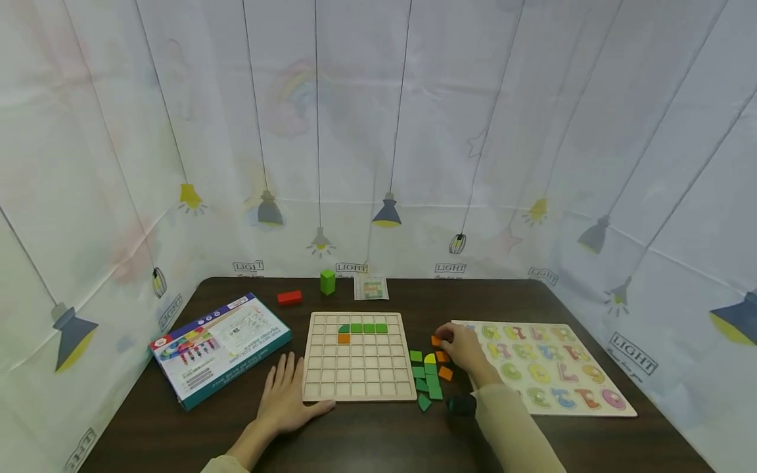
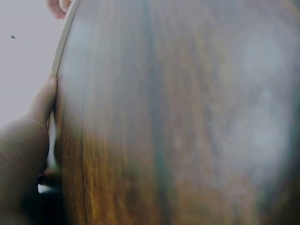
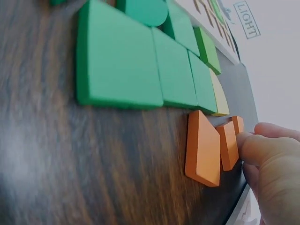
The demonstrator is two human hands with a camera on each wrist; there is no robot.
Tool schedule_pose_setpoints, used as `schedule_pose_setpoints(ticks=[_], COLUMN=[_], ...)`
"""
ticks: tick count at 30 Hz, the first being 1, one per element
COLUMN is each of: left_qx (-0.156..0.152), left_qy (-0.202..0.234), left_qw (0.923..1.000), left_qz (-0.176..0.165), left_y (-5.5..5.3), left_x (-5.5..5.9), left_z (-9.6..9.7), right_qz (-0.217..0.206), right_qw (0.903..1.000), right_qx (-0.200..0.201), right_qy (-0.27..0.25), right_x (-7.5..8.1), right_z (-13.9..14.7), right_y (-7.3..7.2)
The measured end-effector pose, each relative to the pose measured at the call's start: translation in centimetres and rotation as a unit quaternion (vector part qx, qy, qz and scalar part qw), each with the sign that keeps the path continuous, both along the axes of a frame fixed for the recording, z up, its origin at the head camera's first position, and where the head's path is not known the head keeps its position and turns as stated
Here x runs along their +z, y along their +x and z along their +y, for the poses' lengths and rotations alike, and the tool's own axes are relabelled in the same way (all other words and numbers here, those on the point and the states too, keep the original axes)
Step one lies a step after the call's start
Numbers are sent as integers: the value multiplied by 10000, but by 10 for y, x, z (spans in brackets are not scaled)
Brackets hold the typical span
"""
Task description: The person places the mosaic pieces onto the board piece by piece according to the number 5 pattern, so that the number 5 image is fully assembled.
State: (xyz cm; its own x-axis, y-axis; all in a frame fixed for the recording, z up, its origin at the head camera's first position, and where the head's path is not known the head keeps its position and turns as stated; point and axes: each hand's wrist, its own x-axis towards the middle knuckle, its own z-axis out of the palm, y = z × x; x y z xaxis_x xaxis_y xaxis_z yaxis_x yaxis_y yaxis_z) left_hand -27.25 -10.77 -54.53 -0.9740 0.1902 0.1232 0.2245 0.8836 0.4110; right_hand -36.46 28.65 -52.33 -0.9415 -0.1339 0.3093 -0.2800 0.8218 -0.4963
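A wooden grid board (image 1: 355,368) lies mid-table, with several green tiles (image 1: 369,328) and one orange tile (image 1: 344,339) in its upper cells. My left hand (image 1: 286,397) rests palm down at the board's lower left corner, fingers straight and spread, thumb along the near edge. In the left wrist view that thumb (image 2: 44,98) touches the board's rim. Right of the board, my right hand (image 1: 464,351) pinches the farthest of the loose orange tiles (image 3: 237,123) between thumb and fingers. Two more orange tiles (image 3: 204,150) lie just nearer, beside a cluster of green tiles (image 3: 122,61).
A letter puzzle board (image 1: 568,374) lies under and beyond my right forearm. At the left is a flat game box (image 1: 225,348). A red block (image 1: 289,297), a green block (image 1: 328,282) and a small printed card (image 1: 371,288) stand or lie along the back.
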Motion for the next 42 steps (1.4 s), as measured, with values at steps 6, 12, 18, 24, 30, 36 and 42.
schedule_pose_setpoints(ticks=[6,12,18,24,30,36,42], left_qx=[-124,-100,-89,-95,-18,-23,-30], left_qy=[-8,-22,-39,29,-133,-65,-1], left_qw=[9999,9999,9999,9999,9999,9999,9998], left_qz=[76,-23,-90,-133,-100,-117,-184], left_y=[-2,1,0,-1,-2,-3,0], left_x=[3,6,8,4,-3,-3,6], left_z=[2,0,-1,0,0,1,1], right_qz=[-91,-101,60,132,176,214,231], right_qw=[9997,9992,9980,9961,9930,9906,9855], right_qx=[-174,25,115,431,910,1210,1557], right_qy=[-128,-387,-614,-756,-729,-595,-636], right_x=[4,7,9,10,13,12,16], right_z=[-3,-16,-39,-72,-102,-122,-143], right_y=[1,1,-5,-7,-4,-4,-2])
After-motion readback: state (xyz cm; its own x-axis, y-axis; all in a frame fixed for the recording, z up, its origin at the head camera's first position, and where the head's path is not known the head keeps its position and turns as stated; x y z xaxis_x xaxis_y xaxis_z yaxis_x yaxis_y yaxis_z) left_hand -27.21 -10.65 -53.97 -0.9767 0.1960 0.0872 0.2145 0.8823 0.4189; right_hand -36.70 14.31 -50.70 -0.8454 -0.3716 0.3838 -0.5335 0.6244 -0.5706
